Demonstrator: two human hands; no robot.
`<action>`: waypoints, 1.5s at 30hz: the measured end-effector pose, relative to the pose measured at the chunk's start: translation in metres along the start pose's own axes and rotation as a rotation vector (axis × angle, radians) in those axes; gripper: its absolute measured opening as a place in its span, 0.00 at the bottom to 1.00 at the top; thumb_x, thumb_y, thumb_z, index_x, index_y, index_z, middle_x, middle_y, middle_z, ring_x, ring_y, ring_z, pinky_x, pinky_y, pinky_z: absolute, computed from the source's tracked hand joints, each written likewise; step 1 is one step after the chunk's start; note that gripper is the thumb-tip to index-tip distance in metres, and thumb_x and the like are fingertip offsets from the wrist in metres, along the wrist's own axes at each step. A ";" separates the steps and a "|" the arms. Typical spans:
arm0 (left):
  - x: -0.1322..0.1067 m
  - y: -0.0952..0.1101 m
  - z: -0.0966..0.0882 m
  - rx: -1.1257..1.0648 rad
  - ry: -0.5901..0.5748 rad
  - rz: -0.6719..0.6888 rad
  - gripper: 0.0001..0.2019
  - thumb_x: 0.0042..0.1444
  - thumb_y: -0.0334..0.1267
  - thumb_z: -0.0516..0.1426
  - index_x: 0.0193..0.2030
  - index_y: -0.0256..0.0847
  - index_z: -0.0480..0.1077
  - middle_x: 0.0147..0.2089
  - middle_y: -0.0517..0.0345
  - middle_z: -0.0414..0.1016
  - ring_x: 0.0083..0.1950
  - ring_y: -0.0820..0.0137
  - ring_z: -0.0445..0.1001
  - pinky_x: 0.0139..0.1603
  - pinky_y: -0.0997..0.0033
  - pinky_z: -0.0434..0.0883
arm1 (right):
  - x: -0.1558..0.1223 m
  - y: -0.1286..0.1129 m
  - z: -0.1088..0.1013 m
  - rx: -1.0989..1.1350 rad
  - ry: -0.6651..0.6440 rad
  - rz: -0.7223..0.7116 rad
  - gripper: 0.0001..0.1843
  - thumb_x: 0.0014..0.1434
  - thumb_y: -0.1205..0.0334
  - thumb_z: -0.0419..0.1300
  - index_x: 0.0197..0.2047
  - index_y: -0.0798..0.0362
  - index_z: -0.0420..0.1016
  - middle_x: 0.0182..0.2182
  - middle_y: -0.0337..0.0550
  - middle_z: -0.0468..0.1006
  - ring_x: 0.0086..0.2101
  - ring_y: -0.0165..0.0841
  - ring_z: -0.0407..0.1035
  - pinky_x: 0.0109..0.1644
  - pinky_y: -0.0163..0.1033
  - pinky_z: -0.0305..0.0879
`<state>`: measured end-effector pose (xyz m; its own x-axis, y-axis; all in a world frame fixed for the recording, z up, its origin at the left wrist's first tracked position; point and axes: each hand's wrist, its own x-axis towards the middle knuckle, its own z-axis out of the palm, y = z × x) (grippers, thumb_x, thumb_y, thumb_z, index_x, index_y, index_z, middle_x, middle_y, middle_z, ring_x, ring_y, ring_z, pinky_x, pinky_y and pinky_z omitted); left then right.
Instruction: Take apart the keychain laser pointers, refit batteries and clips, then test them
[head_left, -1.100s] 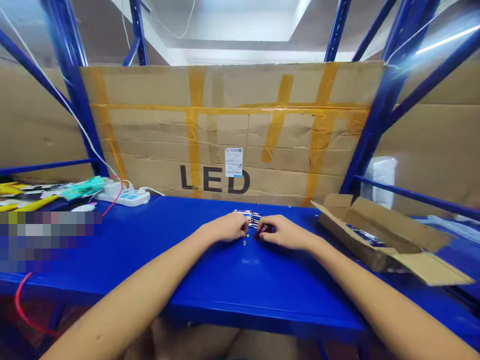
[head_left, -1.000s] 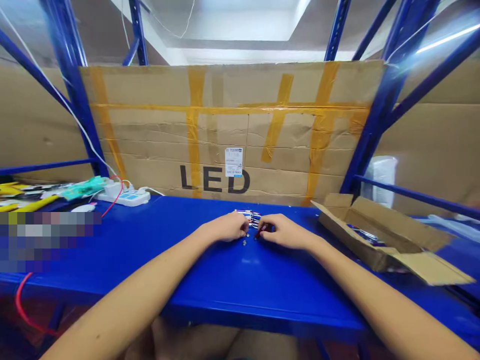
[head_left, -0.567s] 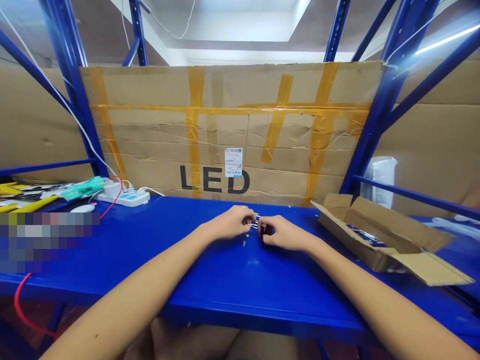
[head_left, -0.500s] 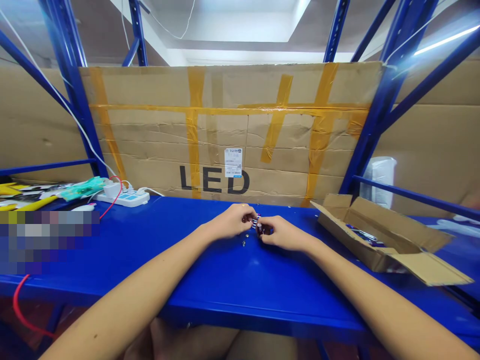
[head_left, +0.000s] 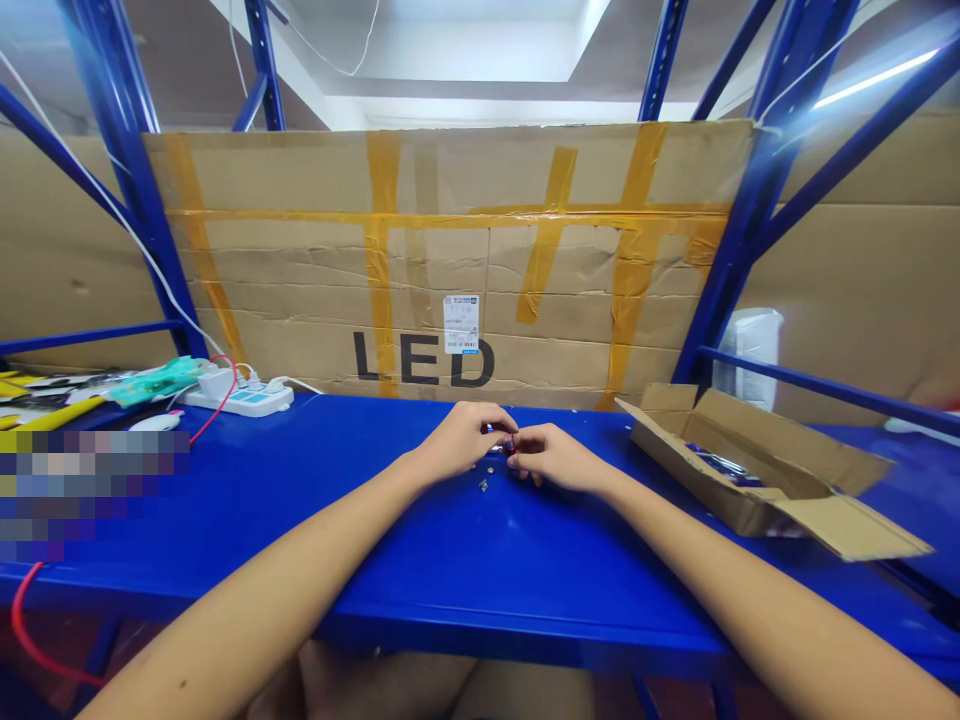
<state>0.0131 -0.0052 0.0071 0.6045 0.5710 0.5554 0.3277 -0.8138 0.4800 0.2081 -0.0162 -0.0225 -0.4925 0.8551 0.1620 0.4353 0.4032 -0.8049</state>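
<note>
My left hand (head_left: 463,438) and my right hand (head_left: 556,458) meet over the middle of the blue table (head_left: 420,560). Between their fingertips is a small dark red piece with shiny parts (head_left: 511,446), too small to name and partly covered by the fingers. Thumb and fingers of the right hand pinch its red end. The left fingers curl round its other side, where a glint of metal shows. Several tiny metal pieces (head_left: 484,485) lie on the table just in front of the hands.
On the right stands an open cardboard box (head_left: 739,515) with several shiny, dark-coloured items inside. A white power strip (head_left: 255,398) with cables, a teal packet (head_left: 161,380) and yellow-handled things are at the left. Behind rises a large cardboard sheet (head_left: 315,280) between blue posts.
My fingers have shifted round the small piece, and the hands have drawn closer together. Less of its shiny middle shows now. The whole view has moved slightly.
</note>
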 end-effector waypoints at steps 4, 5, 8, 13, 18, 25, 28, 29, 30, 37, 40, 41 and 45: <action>-0.001 -0.001 -0.001 0.063 0.000 0.083 0.09 0.56 0.28 0.57 0.40 0.40 0.77 0.39 0.56 0.80 0.40 0.71 0.76 0.44 0.71 0.70 | 0.001 0.000 -0.002 0.020 0.029 -0.004 0.09 0.53 0.60 0.59 0.36 0.55 0.73 0.24 0.38 0.73 0.22 0.28 0.66 0.28 0.35 0.65; -0.001 -0.002 -0.001 0.092 0.000 0.130 0.09 0.57 0.28 0.56 0.41 0.39 0.77 0.39 0.56 0.80 0.41 0.70 0.76 0.44 0.70 0.70 | 0.001 -0.001 -0.002 0.014 0.040 -0.005 0.09 0.52 0.61 0.59 0.36 0.55 0.73 0.24 0.38 0.72 0.22 0.28 0.66 0.28 0.35 0.66; -0.003 -0.002 -0.002 0.220 -0.025 0.270 0.10 0.60 0.29 0.53 0.43 0.40 0.76 0.42 0.54 0.80 0.43 0.69 0.76 0.46 0.69 0.70 | 0.001 -0.003 -0.003 0.019 0.072 0.001 0.09 0.51 0.62 0.59 0.35 0.56 0.74 0.24 0.37 0.72 0.22 0.28 0.66 0.29 0.36 0.66; -0.004 0.002 -0.004 0.436 -0.084 0.314 0.14 0.62 0.30 0.51 0.51 0.41 0.72 0.43 0.53 0.79 0.43 0.67 0.75 0.45 0.65 0.69 | 0.001 -0.002 -0.004 0.056 0.038 -0.007 0.09 0.50 0.64 0.58 0.36 0.57 0.75 0.27 0.39 0.74 0.25 0.29 0.67 0.30 0.36 0.67; -0.003 -0.008 -0.009 0.373 -0.066 0.132 0.12 0.61 0.32 0.51 0.47 0.39 0.73 0.45 0.52 0.78 0.45 0.66 0.74 0.47 0.66 0.68 | -0.001 0.000 -0.009 -0.300 0.102 -0.102 0.11 0.50 0.72 0.56 0.36 0.55 0.77 0.30 0.41 0.76 0.30 0.31 0.68 0.38 0.38 0.65; -0.009 -0.025 -0.011 0.428 -0.359 0.063 0.06 0.53 0.35 0.60 0.37 0.45 0.78 0.33 0.56 0.78 0.41 0.63 0.70 0.46 0.65 0.64 | -0.004 -0.009 -0.012 -0.498 0.054 -0.206 0.14 0.53 0.73 0.56 0.39 0.54 0.80 0.36 0.45 0.77 0.38 0.35 0.69 0.45 0.39 0.62; -0.009 -0.025 -0.006 0.396 -0.398 0.067 0.06 0.53 0.34 0.60 0.36 0.45 0.78 0.33 0.56 0.78 0.41 0.64 0.69 0.46 0.65 0.63 | -0.004 -0.007 -0.011 -0.499 0.035 -0.209 0.13 0.54 0.72 0.56 0.39 0.54 0.80 0.36 0.45 0.77 0.37 0.35 0.69 0.44 0.39 0.62; -0.009 -0.024 -0.004 0.393 -0.403 0.066 0.06 0.52 0.32 0.60 0.35 0.44 0.78 0.33 0.56 0.78 0.40 0.64 0.69 0.46 0.65 0.63 | -0.004 -0.006 -0.011 -0.491 0.036 -0.205 0.12 0.54 0.72 0.56 0.39 0.54 0.79 0.35 0.45 0.77 0.37 0.34 0.69 0.44 0.38 0.62; -0.008 -0.023 -0.003 0.397 -0.405 0.064 0.06 0.52 0.31 0.60 0.34 0.43 0.78 0.32 0.56 0.77 0.40 0.64 0.69 0.46 0.65 0.63 | -0.004 -0.006 -0.010 -0.484 0.037 -0.200 0.12 0.54 0.72 0.57 0.39 0.54 0.79 0.35 0.44 0.77 0.36 0.34 0.69 0.43 0.38 0.62; -0.008 -0.006 -0.002 0.435 -0.438 -0.004 0.05 0.50 0.27 0.57 0.30 0.40 0.73 0.31 0.55 0.74 0.42 0.62 0.68 0.44 0.65 0.63 | -0.005 -0.005 -0.009 -0.466 0.031 -0.173 0.06 0.54 0.68 0.57 0.33 0.54 0.76 0.32 0.42 0.77 0.33 0.34 0.67 0.39 0.37 0.61; -0.008 -0.004 -0.003 0.391 -0.405 -0.047 0.04 0.49 0.28 0.57 0.30 0.40 0.72 0.33 0.55 0.74 0.43 0.62 0.69 0.44 0.66 0.64 | -0.005 -0.004 -0.010 -0.454 0.032 -0.156 0.06 0.55 0.66 0.57 0.33 0.54 0.75 0.32 0.42 0.77 0.32 0.34 0.67 0.38 0.38 0.61; -0.008 -0.005 -0.002 0.370 -0.365 -0.051 0.03 0.49 0.29 0.57 0.31 0.39 0.72 0.34 0.55 0.74 0.42 0.63 0.69 0.43 0.66 0.64 | -0.005 -0.004 -0.010 -0.451 0.036 -0.149 0.06 0.55 0.66 0.56 0.33 0.54 0.75 0.31 0.42 0.77 0.32 0.33 0.67 0.37 0.37 0.60; -0.005 -0.008 -0.002 0.251 -0.152 -0.023 0.03 0.53 0.30 0.56 0.33 0.38 0.72 0.36 0.56 0.74 0.38 0.68 0.71 0.40 0.70 0.66 | -0.005 -0.003 -0.009 -0.419 0.050 -0.106 0.06 0.55 0.64 0.56 0.33 0.55 0.74 0.29 0.41 0.76 0.30 0.33 0.67 0.35 0.37 0.60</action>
<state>0.0064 -0.0013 0.0017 0.6905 0.5824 0.4289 0.5004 -0.8128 0.2981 0.2160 -0.0189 -0.0154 -0.5184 0.8123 0.2671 0.6575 0.5784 -0.4829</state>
